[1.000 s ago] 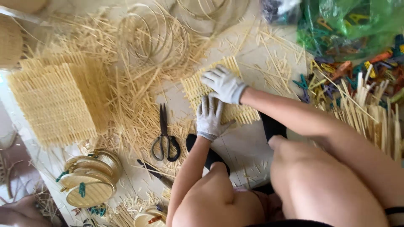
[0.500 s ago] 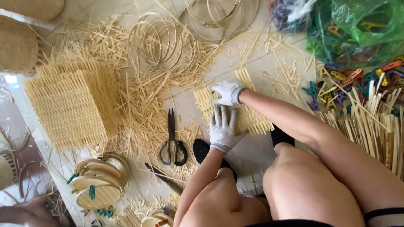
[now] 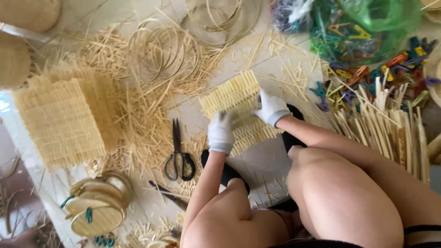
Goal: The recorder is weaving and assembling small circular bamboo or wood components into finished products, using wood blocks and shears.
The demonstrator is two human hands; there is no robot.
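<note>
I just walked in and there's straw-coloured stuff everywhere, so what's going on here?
A person sitting on the floor, in white gloves, has both hands on a small woven mat of pale strips. The left hand rests on its near edge, the right hand on its right side. Black-handled scissors lie untouched to the left, beside a stack of finished mats, amid loose strips, with coloured clips to the right.
</note>
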